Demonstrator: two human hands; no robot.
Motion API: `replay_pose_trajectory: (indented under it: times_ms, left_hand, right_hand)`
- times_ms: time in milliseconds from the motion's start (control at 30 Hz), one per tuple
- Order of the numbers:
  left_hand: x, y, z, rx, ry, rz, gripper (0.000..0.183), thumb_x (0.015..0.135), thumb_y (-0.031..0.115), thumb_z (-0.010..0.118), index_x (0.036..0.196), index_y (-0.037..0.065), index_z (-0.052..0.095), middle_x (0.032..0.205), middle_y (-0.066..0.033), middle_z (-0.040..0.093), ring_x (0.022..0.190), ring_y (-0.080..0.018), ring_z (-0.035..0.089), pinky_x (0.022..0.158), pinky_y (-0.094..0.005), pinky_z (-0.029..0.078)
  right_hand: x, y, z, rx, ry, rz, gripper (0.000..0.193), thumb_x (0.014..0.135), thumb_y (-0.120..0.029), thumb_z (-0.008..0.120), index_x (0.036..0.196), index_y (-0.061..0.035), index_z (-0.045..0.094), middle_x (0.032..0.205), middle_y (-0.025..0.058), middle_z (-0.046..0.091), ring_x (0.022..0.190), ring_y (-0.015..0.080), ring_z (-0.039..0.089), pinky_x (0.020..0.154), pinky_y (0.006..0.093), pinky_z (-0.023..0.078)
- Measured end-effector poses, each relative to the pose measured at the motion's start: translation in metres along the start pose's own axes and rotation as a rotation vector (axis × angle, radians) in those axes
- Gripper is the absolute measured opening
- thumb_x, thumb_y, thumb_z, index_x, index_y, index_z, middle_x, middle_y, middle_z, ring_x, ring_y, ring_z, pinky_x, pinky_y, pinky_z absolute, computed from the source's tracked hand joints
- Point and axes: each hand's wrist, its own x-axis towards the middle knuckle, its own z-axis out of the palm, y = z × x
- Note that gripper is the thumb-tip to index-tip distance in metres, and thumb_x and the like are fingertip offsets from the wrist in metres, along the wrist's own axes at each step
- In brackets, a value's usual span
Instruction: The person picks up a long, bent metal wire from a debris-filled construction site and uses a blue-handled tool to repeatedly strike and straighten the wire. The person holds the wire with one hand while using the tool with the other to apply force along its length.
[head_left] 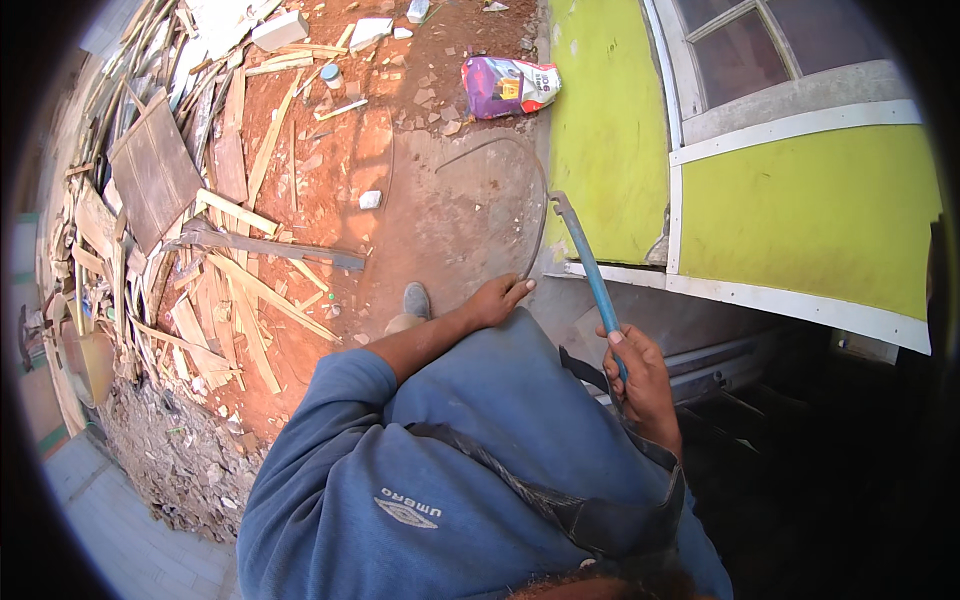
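My left hand (497,302) is closed on the lower end of a thin steel rod (543,225). From there the rod rises and curves over to the left near the wall. My right hand (643,382) grips the lower part of a blue rebar bending bar (589,262). The bar leans up and left, and its notched metal head meets the rod, though I cannot tell whether the rod sits inside the notch. A dark strap (580,370) hangs beside my right hand.
Broken boards and wood scraps (250,285) cover the ground at left. A purple and white bag (510,87) lies against the yellow-green wall (605,110). A framed window (740,55) is at upper right. My shoe (416,299) stands on the concrete strip.
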Motion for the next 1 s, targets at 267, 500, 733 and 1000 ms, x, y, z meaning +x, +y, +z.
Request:
replay_pose_trajectory:
  times_ms: [267, 500, 733, 1000]
  left_hand:
    - [-0.01, 0.012, -0.023, -0.019, -0.046, 0.012, 0.053, 0.111, 0.047, 0.052, 0.1, -0.002, 0.067, 0.089, -0.0143, 0.068, 0.091, -0.0205, 0.064, 0.084, -0.0375, 0.052]
    - [0.0, 0.036, -0.052, -0.361, -0.062, 0.054, 0.053, 0.113, 0.048, 0.046, 0.108, -0.001, 0.066, 0.098, -0.0089, 0.07, 0.097, -0.0174, 0.067, 0.094, -0.0354, 0.056]
    - [0.001, 0.098, -0.1, -0.663, 0.027, -0.082, 0.048, 0.112, 0.046, 0.048, 0.12, 0.001, 0.062, 0.101, -0.0124, 0.07, 0.096, -0.022, 0.07, 0.09, -0.04, 0.061]
    - [0.078, 0.133, -0.193, -1.06, 0.105, -0.207, 0.039, 0.113, 0.036, 0.048, 0.117, -0.002, 0.053, 0.095, -0.0093, 0.064, 0.082, -0.0205, 0.066, 0.079, -0.0362, 0.062]
  right_hand:
    - [0.06, 0.086, 0.02, 0.062, 0.106, -0.132, 0.02, 0.101, -0.022, 0.07, 0.097, -0.0083, 0.056, 0.065, -0.0045, 0.05, 0.045, 0.0034, 0.04, 0.04, 0.0219, 0.032]
    - [0.143, 0.183, 0.071, 0.221, 0.173, 0.09, 0.025, 0.101, -0.029, 0.068, 0.099, -0.0061, 0.059, 0.076, 0.0027, 0.059, 0.059, 0.0121, 0.057, 0.051, 0.0291, 0.047]
    - [0.156, 0.234, 0.105, 0.26, 0.158, 0.183, 0.032, 0.1, -0.032, 0.065, 0.107, -0.0014, 0.063, 0.093, 0.0086, 0.068, 0.074, 0.0184, 0.066, 0.065, 0.0354, 0.056]
    - [0.147, 0.229, 0.096, 0.068, 0.131, 0.078, 0.03, 0.098, -0.025, 0.067, 0.11, 0.0029, 0.066, 0.094, 0.01, 0.071, 0.076, 0.0171, 0.068, 0.065, 0.0327, 0.054]
